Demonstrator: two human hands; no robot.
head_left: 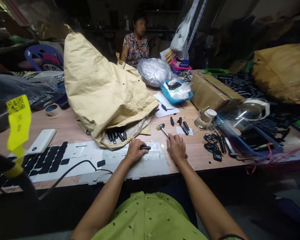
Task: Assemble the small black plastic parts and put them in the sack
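Observation:
In my left hand [135, 150] is a small black cylindrical piece [146, 147], its end poking out past the fingers above a plastic-covered white sheet [150, 163]. My right hand [176, 148] is wrapped round the handle of a small hammer [165, 131]; the head, with a yellowish face, points up and left over the table. Just beyond my left hand, a large tan paper sack [102, 90] lies with its mouth toward me. Several black cylindrical pieces [116, 136] show inside that mouth. More black pieces [185, 128] lie beyond the hammer.
Left are a white power bank [42, 141], a tape roll [52, 109] and black cut pieces [50, 160]. Right are a glass jar [205, 120], keys [212, 146], a blue-edged clear tray [250, 140] and a cardboard box [212, 90]. A person [136, 46] sits across the table.

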